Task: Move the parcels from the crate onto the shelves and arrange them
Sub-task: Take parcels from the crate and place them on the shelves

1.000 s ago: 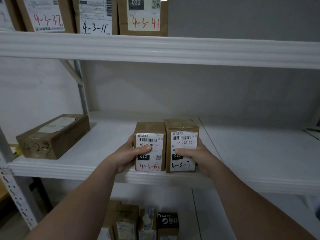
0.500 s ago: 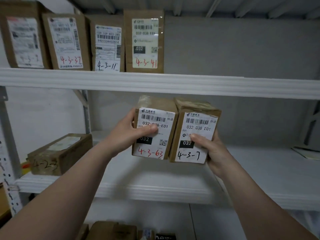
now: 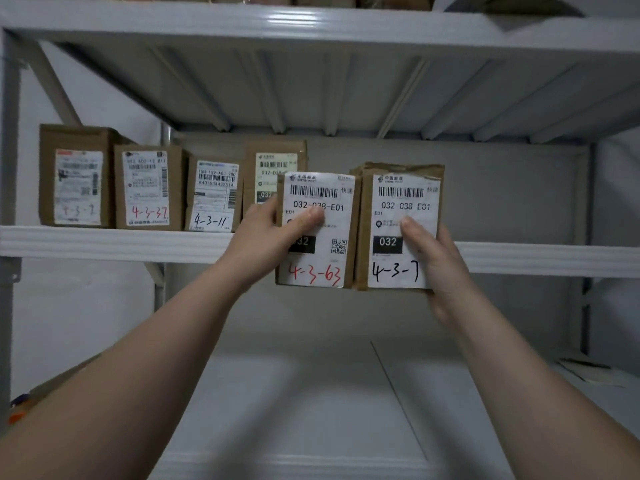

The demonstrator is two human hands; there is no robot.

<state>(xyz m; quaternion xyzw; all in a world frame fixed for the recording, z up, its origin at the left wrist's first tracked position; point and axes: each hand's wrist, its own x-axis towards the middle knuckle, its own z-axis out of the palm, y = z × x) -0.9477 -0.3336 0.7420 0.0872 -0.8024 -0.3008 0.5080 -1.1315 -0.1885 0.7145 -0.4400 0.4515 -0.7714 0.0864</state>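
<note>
Two small brown parcels are held side by side in front of the upper shelf's edge (image 3: 138, 242). My left hand (image 3: 266, 237) grips the parcel marked 4-3-63 (image 3: 325, 258), thumb across its label. The parcel marked 4-3-7 (image 3: 398, 202) sits in my right hand (image 3: 436, 261), whose thumb lies on the label. Both stand upright with labels facing me, bottoms below the shelf edge. Behind my left hand stands the parcel 4-3-41 (image 3: 273, 161), partly hidden.
On the upper shelf's left stand the parcels 4-3-11 (image 3: 213, 195), 4-3-37 (image 3: 147, 188) and a faded-label one (image 3: 74, 178). The shelf to their right is bare up to a grey post (image 3: 585, 202). A lower shelf (image 3: 311, 393) lies below my arms.
Both hands have lifted the two parcels from the lower shelf up to the level of the upper shelf, and my view has tilted upward with them.
</note>
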